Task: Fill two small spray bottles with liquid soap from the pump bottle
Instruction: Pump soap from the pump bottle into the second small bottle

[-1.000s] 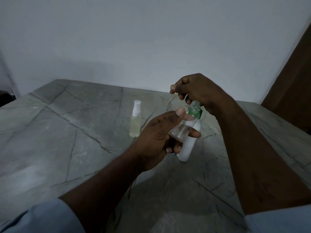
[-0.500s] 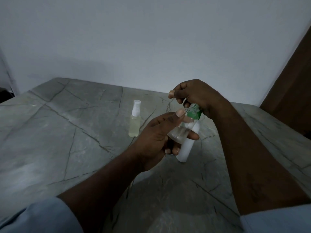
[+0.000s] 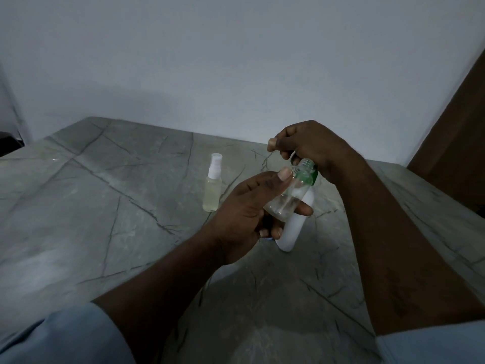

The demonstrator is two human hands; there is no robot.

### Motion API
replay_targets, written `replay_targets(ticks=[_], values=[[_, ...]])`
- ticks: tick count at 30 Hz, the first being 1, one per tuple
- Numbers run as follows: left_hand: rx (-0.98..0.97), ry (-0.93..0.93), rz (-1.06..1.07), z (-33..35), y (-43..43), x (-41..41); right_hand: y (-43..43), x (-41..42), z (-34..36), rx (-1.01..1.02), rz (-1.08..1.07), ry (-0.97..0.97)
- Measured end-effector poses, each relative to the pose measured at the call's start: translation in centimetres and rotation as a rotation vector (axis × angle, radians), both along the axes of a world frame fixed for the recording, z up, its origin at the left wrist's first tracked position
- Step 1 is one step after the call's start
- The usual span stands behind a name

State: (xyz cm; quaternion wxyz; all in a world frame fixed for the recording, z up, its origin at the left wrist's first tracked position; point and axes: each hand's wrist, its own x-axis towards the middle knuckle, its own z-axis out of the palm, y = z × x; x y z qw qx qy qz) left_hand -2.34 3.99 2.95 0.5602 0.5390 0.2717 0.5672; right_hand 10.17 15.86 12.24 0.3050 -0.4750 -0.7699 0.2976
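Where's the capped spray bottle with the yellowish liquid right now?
Head view: the capped spray bottle stands upright on the grey table, just left of the left hand, which holds the open clear bottle.

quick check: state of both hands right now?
Left hand: holding the small clear bottle, uncapped and tilted.
Right hand: fingers curled over the top of the pump bottle; the pump head is mostly hidden.

Free room over table (image 3: 91,206) left & front; spray bottle (image 3: 212,190) & pump bottle (image 3: 294,232) stand mid-table as obstacles.
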Motion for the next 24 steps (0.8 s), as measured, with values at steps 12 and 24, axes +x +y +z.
replay_targets(ticks=[12, 24], values=[[-0.013, -0.032, -0.021, 0.08, -0.20, 0.02, -0.21, 0.15, 0.40, 0.038, -0.015, 0.017], [-0.022, -0.008, 0.005, -0.12, -0.06, -0.05, -0.53, 0.08, 0.00, -0.037, -0.014, 0.004]])
